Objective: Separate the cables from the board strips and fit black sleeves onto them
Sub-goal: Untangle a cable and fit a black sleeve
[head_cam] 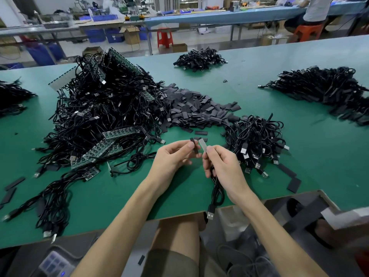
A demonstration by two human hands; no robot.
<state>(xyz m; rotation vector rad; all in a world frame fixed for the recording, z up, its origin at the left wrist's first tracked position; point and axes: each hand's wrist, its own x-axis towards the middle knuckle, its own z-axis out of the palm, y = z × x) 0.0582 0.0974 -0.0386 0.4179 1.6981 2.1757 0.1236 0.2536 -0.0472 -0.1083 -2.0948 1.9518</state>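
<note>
Green table (311, 160): left hand (172, 159) pinches black sleeve (194, 147), right hand (224, 165) holds cable (216, 189).

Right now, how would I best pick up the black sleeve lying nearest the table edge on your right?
Pinch the black sleeve by two opposite edges, coming straight down from above. It lies flat on the green table with nothing on top of it and bare mat beside it, so fingers should fit on either side.
</note>
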